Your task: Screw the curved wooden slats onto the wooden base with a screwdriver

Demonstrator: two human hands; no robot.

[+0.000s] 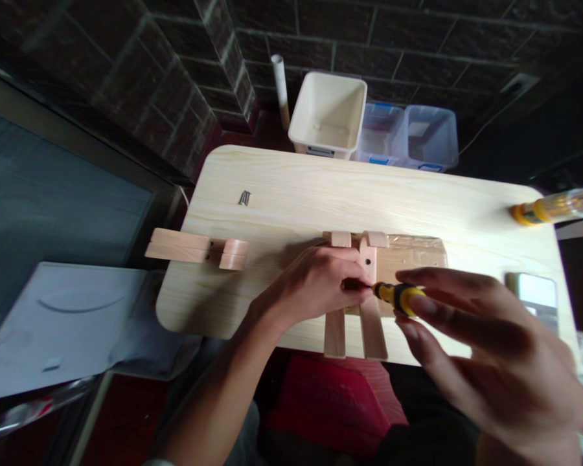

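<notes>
My right hand (490, 343) grips a yellow and black screwdriver (401, 296) by its handle, fingertips around the end. The tool's tip points left, close to the fingers of my left hand (325, 275). Those left fingers are pinched near the tip, over a wooden piece with a curved end and a dark hole (368, 261); whatever they hold is hidden. A second curved wooden piece (335, 336) lies alongside, partly under my left hand. Beneath both is a flat board (412, 254) that looks covered in brown wrap or tape.
Two more curved wooden pieces (184, 246) lie together at the table's left. Small dark screws (244, 197) sit farther back. A clear container with a yellow end (558, 206) and a phone-like device (538, 294) are at right. Plastic bins (328, 110) stand behind the table (282, 184).
</notes>
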